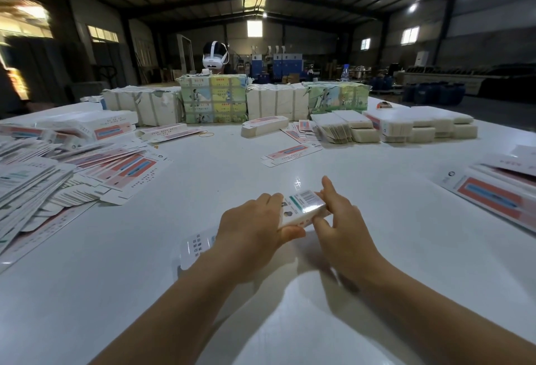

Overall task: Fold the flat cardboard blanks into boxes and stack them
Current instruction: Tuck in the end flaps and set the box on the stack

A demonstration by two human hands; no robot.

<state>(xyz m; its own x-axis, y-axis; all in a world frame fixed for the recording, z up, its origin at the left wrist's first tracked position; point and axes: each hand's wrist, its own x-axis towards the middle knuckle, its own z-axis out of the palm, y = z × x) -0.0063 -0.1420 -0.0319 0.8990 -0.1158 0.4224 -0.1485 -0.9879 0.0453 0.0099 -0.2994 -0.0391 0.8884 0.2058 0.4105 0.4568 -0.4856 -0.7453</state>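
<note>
- A person's left hand point(255, 227) grips a partly folded box point(301, 208) above the white table point(377, 248).
- Right hand point(342, 219) pinches its end.
- Flat blanks point(58, 173) lie heaped at left.

I see a small white box point(301, 208) with a barcode, tilted up, near the middle of the table. A big messy pile of flat blanks point(58, 173) lies on the left. Neat stacks of blanks point(391, 127) sit far right.
</note>
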